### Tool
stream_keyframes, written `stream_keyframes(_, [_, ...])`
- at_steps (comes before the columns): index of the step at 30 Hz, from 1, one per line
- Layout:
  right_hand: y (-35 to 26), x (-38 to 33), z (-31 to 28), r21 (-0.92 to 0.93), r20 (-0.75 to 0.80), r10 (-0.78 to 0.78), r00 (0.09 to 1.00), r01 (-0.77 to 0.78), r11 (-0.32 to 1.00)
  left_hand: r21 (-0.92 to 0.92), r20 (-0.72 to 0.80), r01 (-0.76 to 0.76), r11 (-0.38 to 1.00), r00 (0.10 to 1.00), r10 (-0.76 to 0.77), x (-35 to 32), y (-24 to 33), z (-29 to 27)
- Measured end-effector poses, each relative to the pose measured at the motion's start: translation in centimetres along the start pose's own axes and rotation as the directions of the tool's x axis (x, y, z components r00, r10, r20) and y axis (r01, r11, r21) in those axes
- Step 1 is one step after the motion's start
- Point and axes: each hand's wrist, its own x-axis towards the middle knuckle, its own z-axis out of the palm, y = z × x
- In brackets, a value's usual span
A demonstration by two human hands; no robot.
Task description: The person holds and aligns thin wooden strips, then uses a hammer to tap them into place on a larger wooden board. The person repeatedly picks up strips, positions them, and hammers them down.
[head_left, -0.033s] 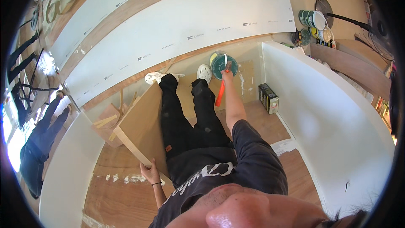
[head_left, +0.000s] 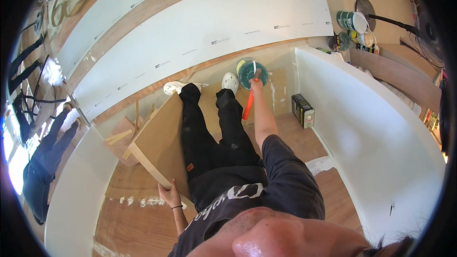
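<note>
My left hand [head_left: 170, 194] grips the near end of a wooden panel [head_left: 159, 150], fingers closed round its edge. The panel stands on edge, tilted, beside my left leg. My right arm reaches forward. At its end my right hand [head_left: 256, 85] is closed on an orange-handled tool [head_left: 248, 105], whose handle points back toward me. A brownish end of the tool shows beyond my fingers, but its exact kind is unclear. This end lies over the green top of a round bucket [head_left: 245, 70], just ahead of my right shoe [head_left: 230, 82].
A white curved partition [head_left: 371, 100] rises at right, with a dark box [head_left: 303, 111] against it. Ahead lies a large white sheet [head_left: 228, 19]. Wood offcuts [head_left: 124, 135] lie left of the panel. More buckets [head_left: 352, 21] and a fan [head_left: 365, 8] stand beyond the partition.
</note>
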Motion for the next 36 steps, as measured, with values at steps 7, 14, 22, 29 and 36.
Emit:
stream_keyframes(7, [-2.5, -0.2, 0.0, 0.012, 0.044, 0.080, 0.996, -0.081, 0.997, -0.028, 0.039, -0.021, 0.999, 0.999, 0.022, 1.2, -1.0, 1.0])
stream_keyframes(14, [-2.1, 0.1, 0.0, -0.014, 0.046, 0.022, 0.999, -0.022, 1.000, 0.000, 0.012, -0.030, 1.000, 0.999, 0.030, 1.2, -0.2, 1.2])
stream_keyframes(22, [-2.9, -0.6, -0.6, 0.137, 0.102, 0.040, 0.994, -0.054, 0.989, 0.100, -0.012, 0.037, 0.994, 0.999, -0.036, 2.0, 0.5, 0.6])
stream_keyframes(29, [-4.6, -1.7, -1.3, 0.099, 0.158, 0.059, 0.986, -0.076, 0.992, 0.010, -0.014, 0.004, 1.000, 1.000, -0.003, 2.1, -0.2, 1.0])
stream_keyframes(36, [-5.0, -2.0, -1.3, 0.036, 0.155, 0.030, 0.987, -0.036, 0.999, 0.041, -0.014, 0.033, 0.999, 0.999, -0.033, 2.1, -0.2, 1.1])
